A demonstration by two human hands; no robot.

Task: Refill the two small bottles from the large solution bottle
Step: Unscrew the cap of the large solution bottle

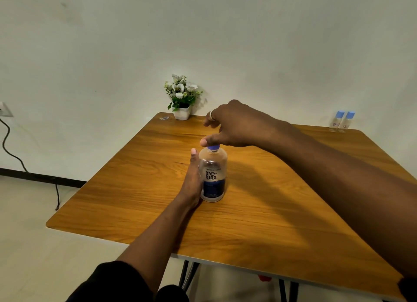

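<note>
Wood-grain tabletop [293,211], with the large clear plastic solution bottle [212,177] upright near its centre, label reading "re-nu". We judge it light, smooth and squeezable, best held at mid-body, where our left hand [191,182] wraps it. Our right hand [234,126] pinches its blue screw cap [213,147]. Two small clear blue-capped bottles [341,122] stand at the far right corner, labels illegible.

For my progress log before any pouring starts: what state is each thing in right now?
large solution bottle: upright on the table, label towards the camera.
blue cap: on the large bottle.
two small bottles: upright, capped, side by side at the far right corner, untouched.
left hand: holds the large bottle's side.
right hand: pinches the blue cap.
flower pot: upright at the far edge.
</note>
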